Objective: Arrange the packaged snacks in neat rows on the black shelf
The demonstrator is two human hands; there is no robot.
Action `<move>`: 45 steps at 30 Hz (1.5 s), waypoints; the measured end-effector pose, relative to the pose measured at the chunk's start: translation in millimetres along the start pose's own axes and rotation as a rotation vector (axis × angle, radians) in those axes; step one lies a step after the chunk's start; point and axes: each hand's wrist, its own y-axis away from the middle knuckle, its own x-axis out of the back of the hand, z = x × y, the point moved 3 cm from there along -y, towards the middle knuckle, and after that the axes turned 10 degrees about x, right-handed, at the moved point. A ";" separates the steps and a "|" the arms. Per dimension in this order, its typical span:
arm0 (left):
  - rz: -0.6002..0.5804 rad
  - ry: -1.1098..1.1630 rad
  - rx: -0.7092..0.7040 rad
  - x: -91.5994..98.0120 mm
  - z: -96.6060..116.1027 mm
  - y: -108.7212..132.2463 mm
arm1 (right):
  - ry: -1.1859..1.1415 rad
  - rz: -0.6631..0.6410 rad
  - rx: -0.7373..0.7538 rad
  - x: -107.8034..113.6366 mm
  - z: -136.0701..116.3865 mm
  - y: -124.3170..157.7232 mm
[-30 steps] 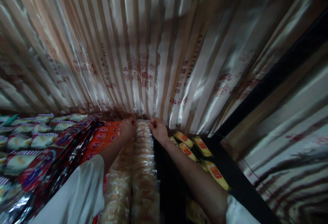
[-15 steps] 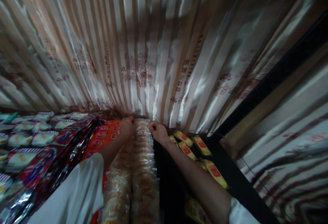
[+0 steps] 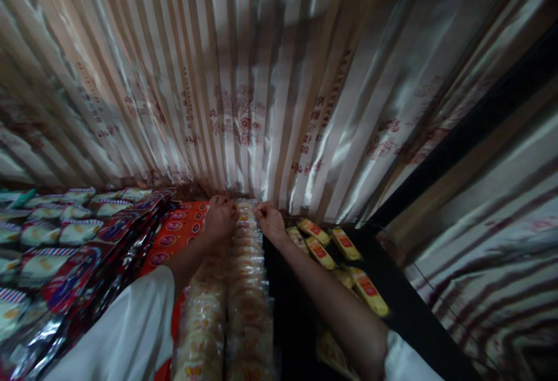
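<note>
Two long rows of clear-wrapped round buns stand on edge, packed front to back: a right row [image 3: 250,299] and a left row [image 3: 203,317]. At the far end of the right row is a wrapped bun [image 3: 246,216], and my hands flank it. My left hand [image 3: 221,218], fingers curled, is at its left edge. On the opposite side my right hand [image 3: 271,224] has its thumb and fingers pinched together at the wrapper's edge. The dim light makes the exact grip hard to see. My left forearm covers part of the left row.
Orange-red printed packaging [image 3: 174,232] lies left of the buns, beside dark red foil packaging [image 3: 82,276] and many white packets [image 3: 41,232]. At right, several yellow packs [image 3: 320,253] lie on a black surface [image 3: 290,323]. A striped foil curtain [image 3: 244,67] hangs behind.
My left hand has shifted slightly right, closer to the far end of the right row. My right hand stays nearly in place, fingers still pinched. The view has moved slightly.
</note>
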 end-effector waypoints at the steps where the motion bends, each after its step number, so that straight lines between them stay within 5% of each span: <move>1: 0.003 -0.002 0.024 -0.4 0.3 0.0 | 0.016 0.013 -0.005 2.4 -1.6 2.0; 11: 0.014 0.009 0.107 -1.7 2.4 -2.2 | 0.038 -0.202 0.037 14.4 1.6 19.6; 22: 0.076 0.044 -0.160 1.4 -3.4 9.5 | -0.056 -0.050 0.034 2.2 -0.5 17.2; 27: 0.057 -0.006 -0.115 0.5 0.7 11.3 | 0.004 -0.034 0.020 15.4 -2.8 23.5; 35: 0.051 0.005 -0.086 -1.7 -3.1 10.7 | -0.067 -0.300 0.109 20.6 -4.5 34.9; 45: 0.129 0.060 -0.190 6.2 -3.7 22.2 | 0.084 -0.155 0.031 14.3 -11.8 31.8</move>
